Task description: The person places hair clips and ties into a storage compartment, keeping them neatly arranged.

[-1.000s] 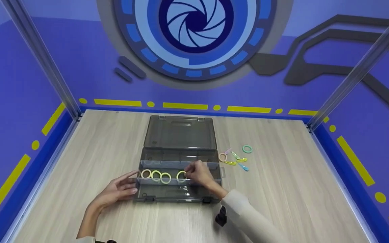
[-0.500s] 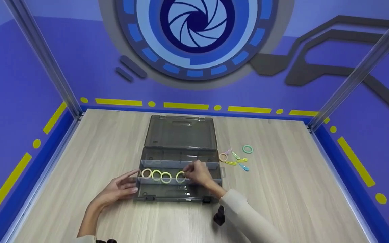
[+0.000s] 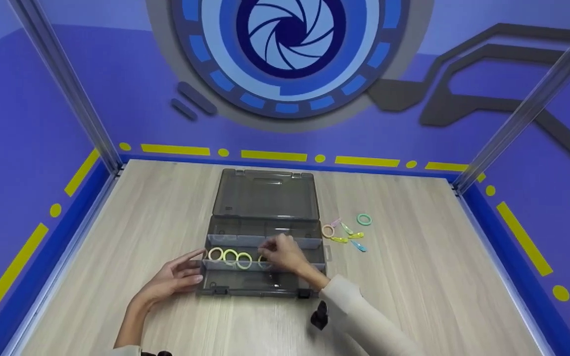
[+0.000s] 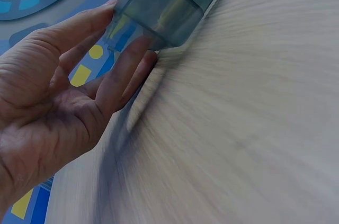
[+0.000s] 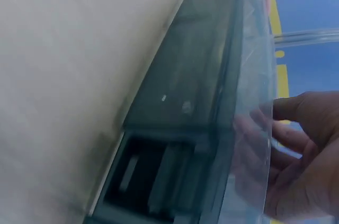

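Note:
A smoky see-through divided box (image 3: 250, 284) stands with its lid (image 3: 266, 194) folded back. Inside its middle compartment, a pale peach hair tie (image 3: 210, 254) and two yellow hair ties (image 3: 244, 267) lie in a row at the left. My right hand (image 3: 285, 253) reaches into the same compartment, thumb and fingertips pinching another yellow hair tie (image 3: 261, 260), mostly hidden behind them. In the right wrist view, the curled fingers show through a clear divider (image 5: 254, 86). At the box's left end my left hand (image 3: 168, 279) touches the wall with extended fingers (image 4: 124, 68).
Right of the box lie a peach hair tie (image 3: 328, 231), a green hair tie (image 3: 364, 219) and several small hair clips, among them a blue clip (image 3: 358, 246) and a yellow clip (image 3: 356, 235). Printed blue panels (image 3: 285, 133) border the wooden table (image 3: 413, 277).
My right hand has shifted slightly left within the compartment, with the yellow hair tie now mostly covered by its fingers. The left hand stays at the box's end.

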{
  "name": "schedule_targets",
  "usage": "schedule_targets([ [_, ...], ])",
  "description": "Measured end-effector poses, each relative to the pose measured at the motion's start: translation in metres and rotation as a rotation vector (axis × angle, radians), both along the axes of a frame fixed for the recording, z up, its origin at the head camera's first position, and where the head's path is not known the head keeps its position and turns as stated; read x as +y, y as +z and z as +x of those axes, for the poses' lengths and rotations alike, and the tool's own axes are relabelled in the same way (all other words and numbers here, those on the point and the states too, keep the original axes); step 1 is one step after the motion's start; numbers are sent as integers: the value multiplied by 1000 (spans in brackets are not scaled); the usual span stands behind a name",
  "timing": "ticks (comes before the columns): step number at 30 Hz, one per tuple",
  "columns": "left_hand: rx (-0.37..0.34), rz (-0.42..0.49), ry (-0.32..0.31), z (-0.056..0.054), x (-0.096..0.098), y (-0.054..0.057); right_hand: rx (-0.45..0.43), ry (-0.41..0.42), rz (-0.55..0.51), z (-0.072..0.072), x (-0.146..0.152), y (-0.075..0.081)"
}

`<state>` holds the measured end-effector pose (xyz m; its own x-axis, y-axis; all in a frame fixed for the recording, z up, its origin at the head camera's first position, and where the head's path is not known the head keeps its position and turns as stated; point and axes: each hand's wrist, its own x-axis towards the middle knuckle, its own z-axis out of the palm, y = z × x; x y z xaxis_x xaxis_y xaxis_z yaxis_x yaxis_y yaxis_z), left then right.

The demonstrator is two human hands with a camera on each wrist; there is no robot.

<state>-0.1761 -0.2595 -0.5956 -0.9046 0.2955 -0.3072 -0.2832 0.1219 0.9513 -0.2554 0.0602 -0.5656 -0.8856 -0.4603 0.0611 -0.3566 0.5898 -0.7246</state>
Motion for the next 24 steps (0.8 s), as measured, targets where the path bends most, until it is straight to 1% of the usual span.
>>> schedule_targets([
  [3,6,0,-8,0,0,1,-43,122,-104,-1,-8,-1],
  [6,9,6,-12,1,-1,2,-54,181,-132,-1,-15,-3],
  [10,14,13,-18,1,0,3,-61,202,-95,-1,-21,-4],
  [13,19,18,-24,1,0,3,-73,221,-43,-1,-23,-3],
  [17,28,25,-32,0,0,1,-60,237,23,0,-24,-1],
  [19,31,29,-35,-1,0,0,-47,231,44,0,-24,0],
  [22,30,31,-31,-1,-1,0,-52,212,51,0,-23,1],
  [24,26,35,-28,-1,-1,0,-83,197,33,-1,-22,1],
])
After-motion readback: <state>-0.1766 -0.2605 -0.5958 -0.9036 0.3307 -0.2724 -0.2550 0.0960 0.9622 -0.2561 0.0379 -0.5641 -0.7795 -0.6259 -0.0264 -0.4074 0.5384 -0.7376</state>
